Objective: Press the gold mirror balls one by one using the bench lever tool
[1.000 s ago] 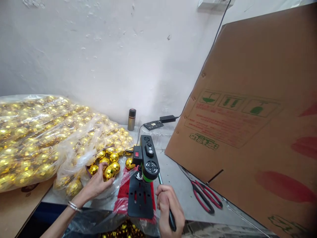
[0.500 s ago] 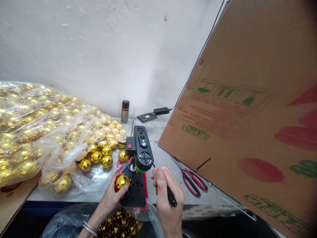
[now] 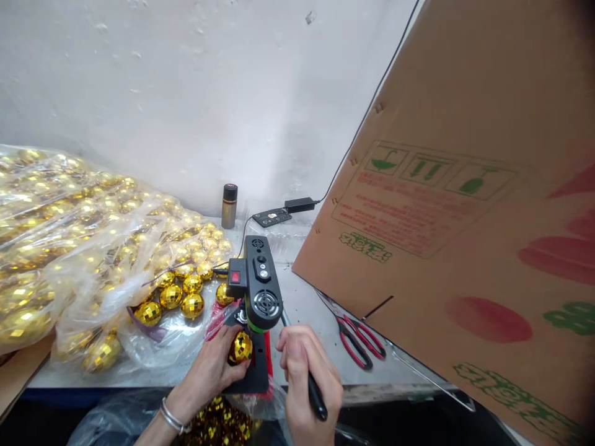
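Between the thumb and fingers of my left hand (image 3: pixel 211 365) is a gold mirrored ball (image 3: pixel 242 347), held over the black base plate (image 3: pixel 259 379) of a small bench drill press (image 3: pixel 263 282). The ball sits just below the drill's black head, and the bit itself is hidden. My right hand (image 3: pixel 310 378) is closed around the black-gripped lever (image 3: pixel 317 396) at the drill's right side. Several more gold balls (image 3: pixel 192 305) lie on clear plastic left of the drill. Below the table edge, gold balls (image 3: pixel 218 424) fill an open plastic bag.
A large clear bag of gold balls (image 3: pixel 69 217) covers the left of the table. Red-handled scissors (image 3: pixel 360 341) lie at right, beside a leaning cardboard box (image 3: pixel 441 248). Behind the drill are a dark-capped bottle (image 3: pixel 229 206) and a black power adapter (image 3: pixel 300 204) with its cord.
My left hand has moved the ball right and slightly down, in under the drill head, and the ball has turned. My right hand stays on the lever, shifted slightly down. The view has shifted a little.
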### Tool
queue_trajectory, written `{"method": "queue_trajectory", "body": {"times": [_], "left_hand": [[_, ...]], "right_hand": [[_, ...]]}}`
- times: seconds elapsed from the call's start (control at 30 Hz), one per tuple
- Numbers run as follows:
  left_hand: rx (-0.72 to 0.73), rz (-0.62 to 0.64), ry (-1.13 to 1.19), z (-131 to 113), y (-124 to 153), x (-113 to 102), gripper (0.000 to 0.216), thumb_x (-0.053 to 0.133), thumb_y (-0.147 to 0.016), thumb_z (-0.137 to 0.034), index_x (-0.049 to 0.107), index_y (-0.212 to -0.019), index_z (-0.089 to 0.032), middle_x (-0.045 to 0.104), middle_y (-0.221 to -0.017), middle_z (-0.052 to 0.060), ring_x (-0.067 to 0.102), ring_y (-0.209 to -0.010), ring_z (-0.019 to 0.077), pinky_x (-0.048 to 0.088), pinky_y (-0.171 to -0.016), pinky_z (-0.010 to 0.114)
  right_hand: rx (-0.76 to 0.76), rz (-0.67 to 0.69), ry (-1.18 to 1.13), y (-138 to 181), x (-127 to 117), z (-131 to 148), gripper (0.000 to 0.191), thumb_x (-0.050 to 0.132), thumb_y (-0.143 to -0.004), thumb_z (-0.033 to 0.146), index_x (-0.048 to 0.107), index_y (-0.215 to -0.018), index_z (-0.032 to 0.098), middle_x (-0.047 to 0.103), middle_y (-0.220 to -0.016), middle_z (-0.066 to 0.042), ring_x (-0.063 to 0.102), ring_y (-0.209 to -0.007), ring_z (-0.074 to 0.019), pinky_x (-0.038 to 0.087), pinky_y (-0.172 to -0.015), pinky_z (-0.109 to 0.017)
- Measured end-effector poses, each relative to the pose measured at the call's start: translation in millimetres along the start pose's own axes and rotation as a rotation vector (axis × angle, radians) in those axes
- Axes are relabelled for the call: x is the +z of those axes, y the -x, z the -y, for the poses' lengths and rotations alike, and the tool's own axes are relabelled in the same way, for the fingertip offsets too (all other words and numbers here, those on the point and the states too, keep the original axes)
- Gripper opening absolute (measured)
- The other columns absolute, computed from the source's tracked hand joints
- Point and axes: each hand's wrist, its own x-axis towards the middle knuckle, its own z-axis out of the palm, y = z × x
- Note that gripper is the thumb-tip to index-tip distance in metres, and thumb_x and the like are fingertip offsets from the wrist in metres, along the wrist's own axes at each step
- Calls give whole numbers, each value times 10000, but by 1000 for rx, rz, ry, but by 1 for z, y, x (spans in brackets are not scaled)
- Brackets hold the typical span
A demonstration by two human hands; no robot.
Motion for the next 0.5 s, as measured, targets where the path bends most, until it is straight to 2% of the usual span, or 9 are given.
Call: {"method": "queue_trajectory", "body": {"times": [0.17, 0.27, 0.37, 0.5], "left_hand": [[-16, 10, -122, -4, -7, 6, 524, 742, -788, -289, 679, -1307, -250, 746, -1256, 143, 753, -1044, 344, 604, -860, 427], [31, -49, -92, 5, -7, 19, 517, 784, -788, -379, 698, -1282, -253, 735, -1252, 137, 730, -1061, 346, 598, -879, 442], [96, -126, -9, 16, -5, 33, 508, 804, -766, -365, 705, -1249, -245, 736, -1243, 127, 682, -1126, 356, 562, -961, 493], [72, -130, 9, 25, -3, 42, 518, 814, -724, -314, 699, -1223, -240, 736, -1203, 116, 656, -1093, 355, 534, -935, 486]], "right_hand": [[52, -33, -3, 2, 3, 5, 307, 436, -1068, 116, 555, -802, 213, 543, -735, -2, 498, -603, -114, 370, -528, -257], [114, -86, -5, 3, 7, 10, 348, 439, -1080, 145, 556, -760, 212, 546, -730, -10, 512, -614, -124, 394, -566, -274], [142, -109, 8, 6, 9, 12, 367, 452, -1080, 141, 564, -738, 211, 563, -720, -13, 529, -607, -126, 411, -583, -275], [127, -138, 57, 21, 10, 4, 366, 467, -1060, 133, 539, -711, 215, 586, -708, -10, 553, -590, -132, 402, -590, -281]]}}
